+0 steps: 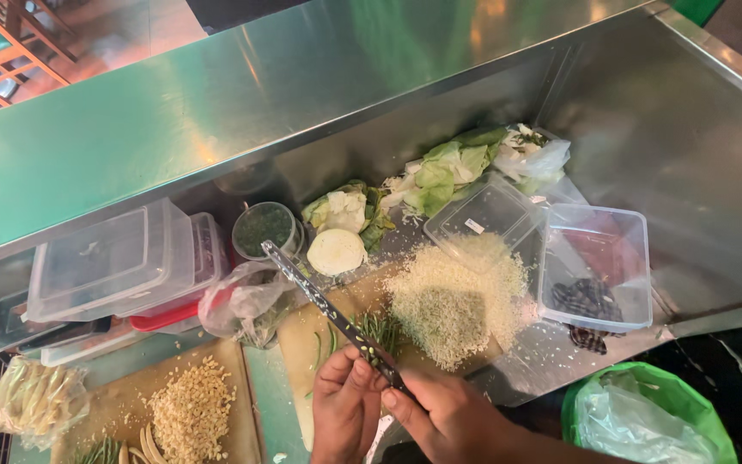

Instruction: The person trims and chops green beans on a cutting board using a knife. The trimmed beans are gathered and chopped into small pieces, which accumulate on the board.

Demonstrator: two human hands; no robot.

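My right hand (448, 417) grips the handle of a long knife (324, 302) whose blade points up and left, flecked with green bits. My left hand (343, 404) pinches at the blade near the handle, fingers touching it. Both hands hover over a wooden cutting board (302, 339) that carries green chillies (378, 331) and a big heap of finely chopped pale vegetable (457, 301).
A cut cabbage half (337, 251), loose cabbage leaves (444, 172), a round tub of greens (264, 228), stacked clear boxes (118, 262), an open clear box (594, 266), a second board with chopped bits (191, 412), a green bin (646, 417).
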